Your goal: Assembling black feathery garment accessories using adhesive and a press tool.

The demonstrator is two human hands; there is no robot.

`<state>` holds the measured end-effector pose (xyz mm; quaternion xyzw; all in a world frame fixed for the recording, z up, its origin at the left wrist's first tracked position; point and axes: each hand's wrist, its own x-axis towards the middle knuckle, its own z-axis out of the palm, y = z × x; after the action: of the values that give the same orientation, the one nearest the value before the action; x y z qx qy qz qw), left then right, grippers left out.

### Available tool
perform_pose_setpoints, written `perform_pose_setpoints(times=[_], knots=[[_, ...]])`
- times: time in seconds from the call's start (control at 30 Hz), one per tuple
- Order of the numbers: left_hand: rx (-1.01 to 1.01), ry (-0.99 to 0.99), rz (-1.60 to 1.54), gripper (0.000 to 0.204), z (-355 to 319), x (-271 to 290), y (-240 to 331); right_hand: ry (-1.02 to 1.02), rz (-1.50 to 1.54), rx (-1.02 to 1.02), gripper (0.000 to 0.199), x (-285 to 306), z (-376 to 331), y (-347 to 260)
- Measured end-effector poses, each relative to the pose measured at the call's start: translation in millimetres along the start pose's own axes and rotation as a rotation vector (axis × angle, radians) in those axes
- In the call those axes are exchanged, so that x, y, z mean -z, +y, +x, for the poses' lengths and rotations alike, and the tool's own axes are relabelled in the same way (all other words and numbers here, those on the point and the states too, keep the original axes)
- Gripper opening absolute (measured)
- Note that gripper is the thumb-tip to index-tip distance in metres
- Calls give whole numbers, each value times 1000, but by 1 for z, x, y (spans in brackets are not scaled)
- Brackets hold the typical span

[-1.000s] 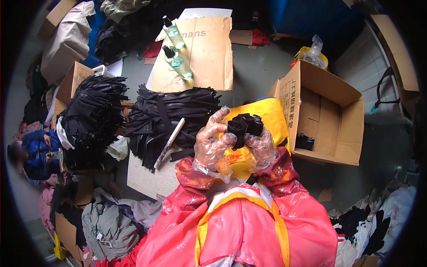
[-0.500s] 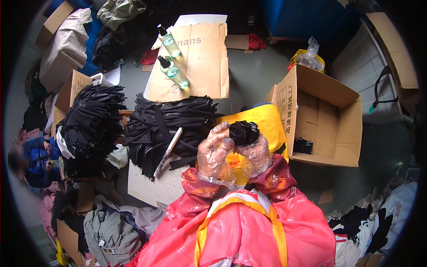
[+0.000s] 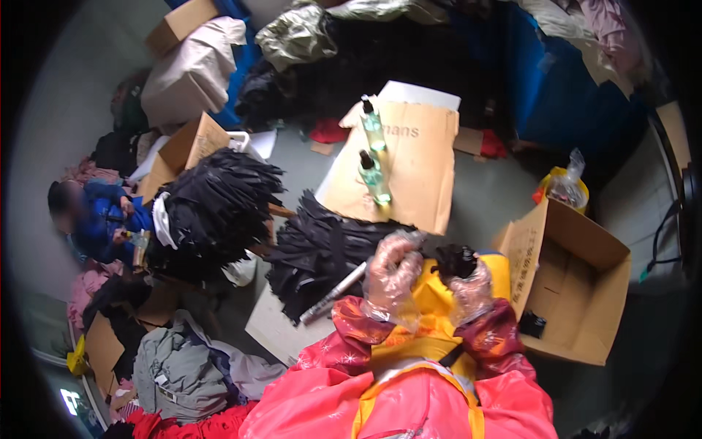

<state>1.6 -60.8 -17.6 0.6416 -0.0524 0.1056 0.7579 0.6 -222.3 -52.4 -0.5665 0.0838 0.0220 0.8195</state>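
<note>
Both my hands wear clear plastic gloves. My right hand point(image 3: 470, 291) holds a coil of black fabric strip point(image 3: 456, 260) above the yellow apron point(image 3: 436, 301) on my lap. To its left, apart from the coil, my left hand point(image 3: 393, 274) is closed with bent fingers. Whether anything sits between those fingertips I cannot make out. Just beyond and left of that hand lies a heap of black fabric strips point(image 3: 311, 245) on a pale board point(image 3: 274, 329). A whitish stick point(image 3: 333, 294) rests slantwise against the heap.
Two spray bottles point(image 3: 374, 178) of greenish liquid stand on a flat cardboard sheet point(image 3: 424, 161). An open carton point(image 3: 578, 285) at right holds a small black bundle point(image 3: 532, 323). Left are another black strip pile point(image 3: 212, 216) and a person in blue point(image 3: 106, 212). Grey clothing point(image 3: 179, 373) lies lower left.
The view has swung, shifting the scene right and down. My left hand has come away from the black coil, which stays in my right hand.
</note>
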Motion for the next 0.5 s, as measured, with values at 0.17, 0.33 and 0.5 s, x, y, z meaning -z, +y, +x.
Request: perform_pose_setpoints(times=[0.17,0.33,0.5], knots=[[-348,130,118,26,109,47,25,2,-903,694,32,-18,78,-57],[-284,171,174,23,203,63,-6,-40,-1112,791,27,-79,167,-68],[-21,227,693,39,215,72,-38,-5,-1173,815,26,-113,221,-37]])
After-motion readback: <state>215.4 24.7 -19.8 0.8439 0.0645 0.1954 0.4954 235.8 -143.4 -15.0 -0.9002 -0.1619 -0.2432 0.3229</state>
